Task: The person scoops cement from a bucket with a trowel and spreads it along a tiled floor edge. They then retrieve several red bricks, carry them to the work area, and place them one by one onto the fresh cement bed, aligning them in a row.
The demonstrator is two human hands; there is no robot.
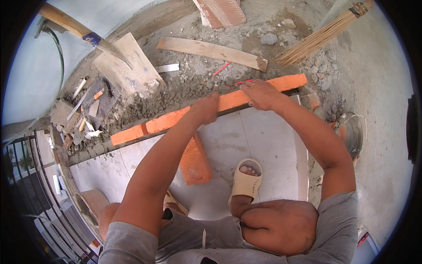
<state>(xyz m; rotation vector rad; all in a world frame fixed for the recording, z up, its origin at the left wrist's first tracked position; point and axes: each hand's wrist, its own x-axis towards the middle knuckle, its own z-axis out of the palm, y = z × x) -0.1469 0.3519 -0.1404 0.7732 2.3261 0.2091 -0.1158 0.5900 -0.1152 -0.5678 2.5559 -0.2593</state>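
Observation:
A row of orange bricks runs across wet grey mortar (145, 103) along the edge of the tiled floor (228, 136). My left hand (205, 108) is closed over the row near its middle, its fingers on the far edge. To its right, my right hand (262, 95) grips the same row, fingers over the top and thumb on the near side. Between the hands an orange brick (232, 100) shows. Another stretch of brick (169, 120) and an end brick (128, 135) lie to the left. Below my left forearm, a loose orange brick (194, 163) rests on the tiles.
A shovel (127, 64) leans at the far left beside a heap of scraps (90, 105). Beyond the bricks lie a wooden board (213, 50) and a twig broom (323, 37). A metal bucket (351, 134) stands at right; a metal gate (41, 176) is at left.

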